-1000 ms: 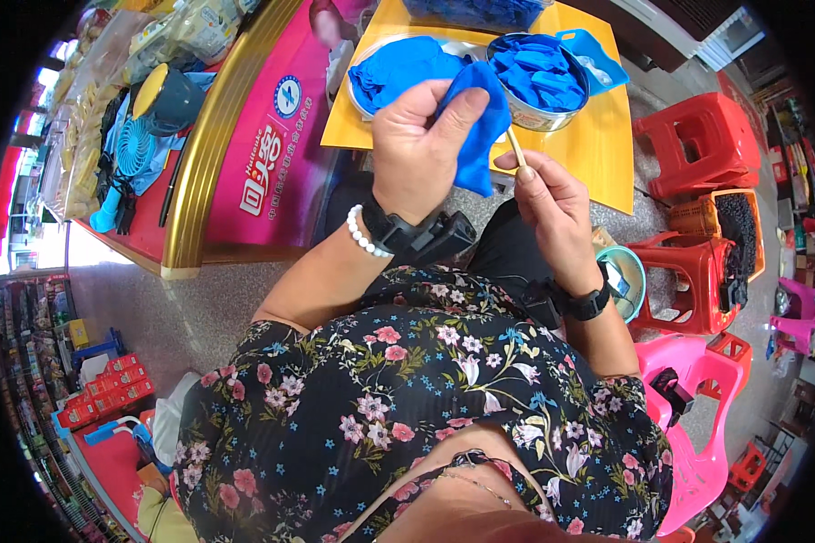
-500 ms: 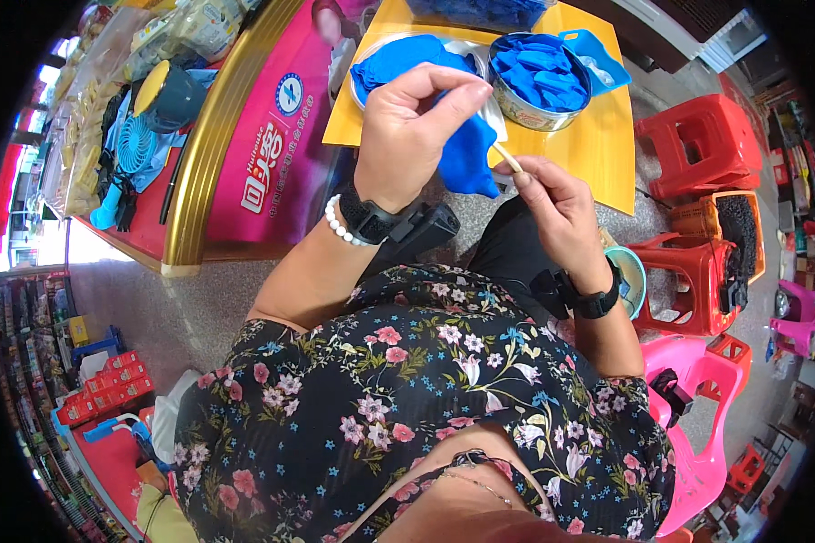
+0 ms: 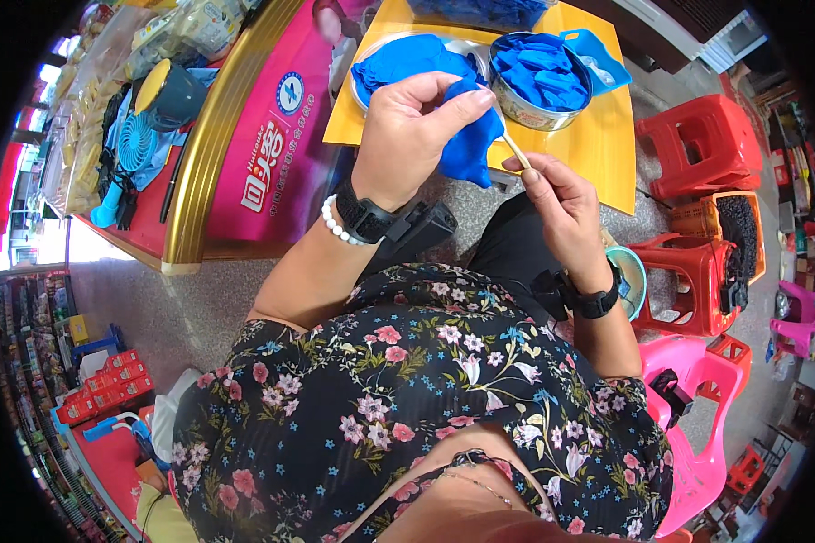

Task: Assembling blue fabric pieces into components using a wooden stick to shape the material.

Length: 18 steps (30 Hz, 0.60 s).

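A small blue fabric piece [image 3: 469, 156] hangs from my left hand [image 3: 409, 131], whose thumb and forefinger pinch its upper edge. My right hand [image 3: 561, 204] grips a thin pale stick [image 3: 514, 150] between thumb and fingers. The stick's far end meets the right side of the blue piece; whether it goes inside cannot be made out. Just beyond my hands, a pale round bowl [image 3: 357, 89] holds more blue pieces. Right of it stands a round tin [image 3: 552, 118] filled with folded blue pieces.
Under the containers is a yellow table [image 3: 611, 167], with a blue plastic basket [image 3: 611, 72] at its right. A gold-edged pink counter [image 3: 244, 195] rises at the left. Red stools [image 3: 702, 145] and a pink chair [image 3: 697, 380] stand right. A light-green basin [image 3: 637, 271] sits by my right wrist.
My right hand has moved slightly right and the stick slopes more steeply. The blue piece has shifted up a little, and more of it shows at my left fingertips.
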### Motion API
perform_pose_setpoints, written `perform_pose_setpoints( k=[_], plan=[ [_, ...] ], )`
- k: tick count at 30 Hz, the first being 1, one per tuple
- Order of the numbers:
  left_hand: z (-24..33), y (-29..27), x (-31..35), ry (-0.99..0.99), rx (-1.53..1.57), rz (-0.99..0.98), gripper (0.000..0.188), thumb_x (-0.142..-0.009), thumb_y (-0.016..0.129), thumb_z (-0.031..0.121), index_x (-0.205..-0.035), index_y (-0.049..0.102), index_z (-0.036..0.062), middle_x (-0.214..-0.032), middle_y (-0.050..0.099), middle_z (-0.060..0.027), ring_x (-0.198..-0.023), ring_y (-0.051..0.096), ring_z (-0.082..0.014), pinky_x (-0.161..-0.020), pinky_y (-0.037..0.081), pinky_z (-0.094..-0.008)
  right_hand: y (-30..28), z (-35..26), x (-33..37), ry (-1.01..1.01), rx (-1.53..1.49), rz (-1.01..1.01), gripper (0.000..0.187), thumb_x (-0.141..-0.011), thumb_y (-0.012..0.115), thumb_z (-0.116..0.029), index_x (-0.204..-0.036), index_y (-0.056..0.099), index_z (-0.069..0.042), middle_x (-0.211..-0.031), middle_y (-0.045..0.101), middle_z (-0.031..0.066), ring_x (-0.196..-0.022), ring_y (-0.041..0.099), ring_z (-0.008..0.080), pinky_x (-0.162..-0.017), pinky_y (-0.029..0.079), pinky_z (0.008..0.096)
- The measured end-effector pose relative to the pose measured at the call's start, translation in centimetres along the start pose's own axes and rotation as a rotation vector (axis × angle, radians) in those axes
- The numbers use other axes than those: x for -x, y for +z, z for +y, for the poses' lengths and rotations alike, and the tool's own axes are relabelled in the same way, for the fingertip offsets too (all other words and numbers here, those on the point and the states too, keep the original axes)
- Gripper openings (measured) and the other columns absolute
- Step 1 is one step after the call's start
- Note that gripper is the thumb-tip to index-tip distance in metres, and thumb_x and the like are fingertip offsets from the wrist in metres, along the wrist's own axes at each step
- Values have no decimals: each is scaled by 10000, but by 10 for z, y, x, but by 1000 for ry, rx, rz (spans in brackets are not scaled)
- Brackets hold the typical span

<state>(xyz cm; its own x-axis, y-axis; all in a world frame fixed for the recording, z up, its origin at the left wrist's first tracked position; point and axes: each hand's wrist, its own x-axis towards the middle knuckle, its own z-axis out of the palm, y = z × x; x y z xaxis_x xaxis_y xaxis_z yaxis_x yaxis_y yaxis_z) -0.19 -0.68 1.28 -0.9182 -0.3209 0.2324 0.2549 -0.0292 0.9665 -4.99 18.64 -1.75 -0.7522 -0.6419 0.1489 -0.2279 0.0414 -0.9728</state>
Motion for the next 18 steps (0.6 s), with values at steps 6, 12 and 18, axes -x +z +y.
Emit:
perform_pose_setpoints(
  k=[6, 12, 18],
  plan=[
    [7, -4, -4, 18, -185, -117, 74, -819, 661, 69, -864, 682, 14, -760, 626, 15, -724, 567, -43, -651, 443, -179, 4, 1, 0, -42, 129, -139, 177, -908, 537, -117, -989, 636, 6, -776, 644, 45, -713, 552, 82, -646, 446, 239],
    [7, 9, 1, 37, -111, -52, 214, -808, 692, 114, -986, 649, 4, -850, 641, -15, -792, 585, -71, -726, 477, -204, -4, -1, -2, 74, -200, -67, 215, -930, 523, -159, -997, 634, 13, -724, 599, -20, -606, 464, 60, -561, 385, 208],
    [-3, -1, 10, -80, -75, 1, 272, -772, 739, 151, -968, 643, -12, -805, 645, -18, -695, 574, -48, -635, 482, -193, -8, -3, -2, 194, -338, -33, 221, -939, 517, -171, -996, 639, 4, -717, 527, -58, -617, 396, 20, -542, 319, 176]
  ],
)
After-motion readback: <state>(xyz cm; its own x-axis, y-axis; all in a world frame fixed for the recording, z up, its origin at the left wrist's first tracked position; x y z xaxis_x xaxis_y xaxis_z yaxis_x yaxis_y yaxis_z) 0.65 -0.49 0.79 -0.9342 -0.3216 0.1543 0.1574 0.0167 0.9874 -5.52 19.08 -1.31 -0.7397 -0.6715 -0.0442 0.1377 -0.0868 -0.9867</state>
